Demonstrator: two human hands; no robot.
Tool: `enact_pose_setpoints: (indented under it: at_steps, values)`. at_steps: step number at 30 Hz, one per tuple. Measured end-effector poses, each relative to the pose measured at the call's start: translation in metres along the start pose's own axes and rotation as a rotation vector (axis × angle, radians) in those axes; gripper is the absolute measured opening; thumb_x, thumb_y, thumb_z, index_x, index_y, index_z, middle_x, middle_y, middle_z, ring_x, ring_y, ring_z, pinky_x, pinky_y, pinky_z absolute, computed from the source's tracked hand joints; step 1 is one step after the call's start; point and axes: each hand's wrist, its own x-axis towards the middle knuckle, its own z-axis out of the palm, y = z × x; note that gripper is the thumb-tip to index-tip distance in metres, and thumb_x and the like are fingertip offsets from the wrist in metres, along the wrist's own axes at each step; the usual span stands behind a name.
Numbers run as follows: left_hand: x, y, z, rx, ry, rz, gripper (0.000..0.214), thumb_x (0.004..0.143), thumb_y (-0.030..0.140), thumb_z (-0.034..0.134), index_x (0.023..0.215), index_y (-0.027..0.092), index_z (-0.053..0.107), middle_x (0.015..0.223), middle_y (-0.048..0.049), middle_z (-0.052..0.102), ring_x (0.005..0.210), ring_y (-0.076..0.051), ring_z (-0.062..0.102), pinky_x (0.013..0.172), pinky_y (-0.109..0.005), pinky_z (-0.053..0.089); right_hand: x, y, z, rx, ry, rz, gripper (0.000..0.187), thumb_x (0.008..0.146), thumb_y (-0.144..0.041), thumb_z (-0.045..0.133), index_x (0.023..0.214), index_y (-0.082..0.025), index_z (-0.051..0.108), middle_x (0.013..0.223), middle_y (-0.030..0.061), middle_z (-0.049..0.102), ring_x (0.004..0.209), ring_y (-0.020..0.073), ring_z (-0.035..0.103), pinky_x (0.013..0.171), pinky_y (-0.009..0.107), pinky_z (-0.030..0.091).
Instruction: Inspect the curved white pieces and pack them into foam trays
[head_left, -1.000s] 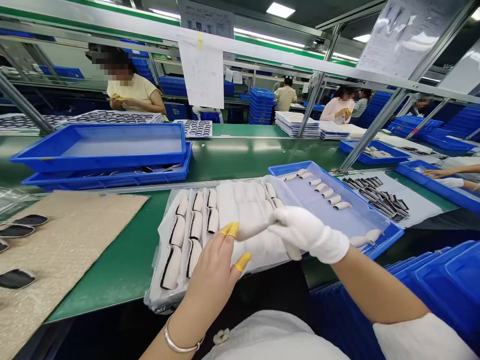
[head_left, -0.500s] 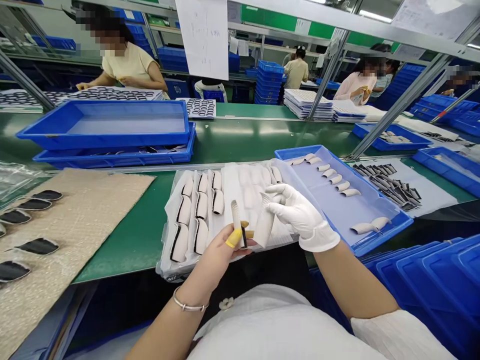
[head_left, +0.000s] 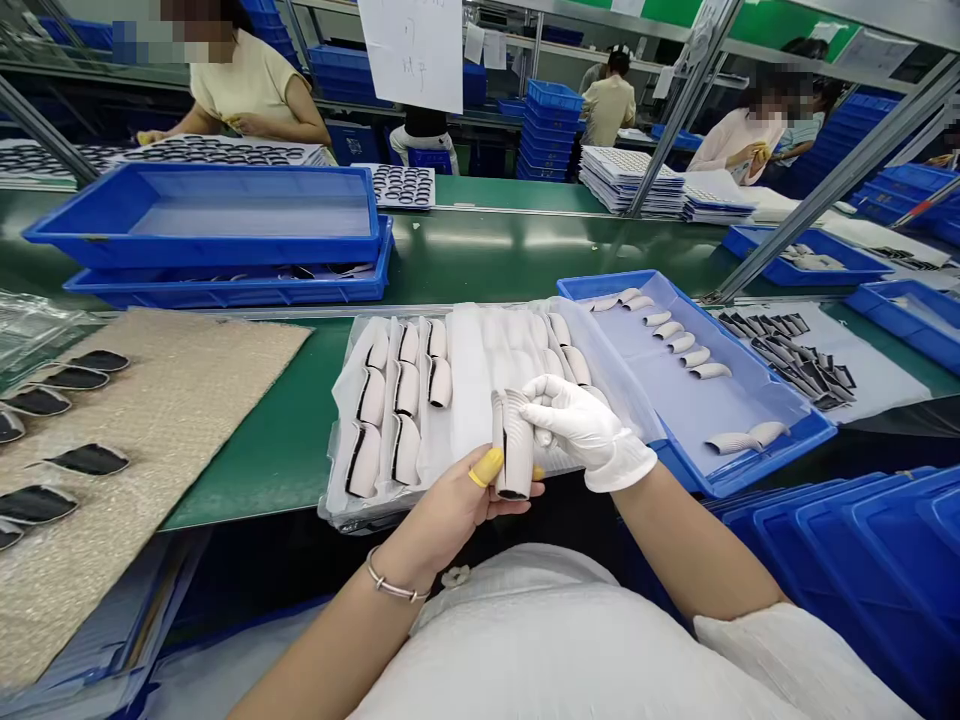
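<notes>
My left hand (head_left: 461,495), with yellow finger cots, is closed around the lower part of curved cream ribbed pieces (head_left: 517,450) with dark inner sides. Two of them appear to lie side by side, upright. My right hand (head_left: 589,430), in a white glove, pinches the upper right edge of the same pieces. Below and behind both hands is a clear plastic tray (head_left: 337,425) lined with white sheet. Rows of similar cream pieces (head_left: 365,460) lie in it, those on the right partly under the sheet and my hand.
A blue tray (head_left: 814,432) with several cream pieces stands at the right; dark-lined pieces (head_left: 802,365) lie beyond it. Stacked blue trays (head_left: 202,285) are at the back left. A tan padded sheet (head_left: 187,400) holds black oval pieces. A metal post (head_left: 817,190) slants at right. Co-workers sit opposite.
The piece in my right hand has come left and down against the one in my left hand. The left-hand piece has turned, and the camera view has tilted down slightly.
</notes>
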Motion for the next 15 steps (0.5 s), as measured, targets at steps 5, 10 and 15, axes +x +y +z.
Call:
enact_pose_setpoints:
  at_steps: [5,10,15]
  values:
    - [-0.001,-0.002,0.001,0.012,-0.021,0.009,0.052,0.09,0.06,0.058,0.119,0.016,0.063,0.114,-0.0144,0.072,0.104,-0.028,0.07,0.084,-0.038,0.058,0.003,0.007,-0.002,0.106,-0.022,-0.006,0.039,0.075,-0.044,0.081,0.093,-0.018,0.058,0.064,-0.0058,0.056,0.052,0.0066,0.051,0.052,0.02,0.04]
    - [-0.003,0.0,0.004,0.024,-0.017,0.01,0.052,0.09,0.059,0.06,0.119,0.016,0.063,0.113,-0.0138,0.072,0.102,-0.027,0.071,0.084,-0.037,0.057,0.002,0.01,-0.002,0.074,-0.022,-0.022,0.037,0.078,-0.045,0.079,0.093,-0.018,0.059,0.063,-0.0057,0.055,0.053,0.0074,0.051,0.055,0.021,0.043]
    - [0.0,-0.003,0.003,0.049,0.02,0.023,0.054,0.081,0.062,0.069,0.107,0.015,0.063,0.097,-0.0116,0.074,0.083,-0.025,0.073,0.074,-0.035,0.056,0.001,0.015,-0.001,0.006,-0.019,-0.048,0.036,0.08,-0.045,0.077,0.097,-0.019,0.059,0.072,-0.0025,0.059,0.057,0.0096,0.054,0.058,0.024,0.046]
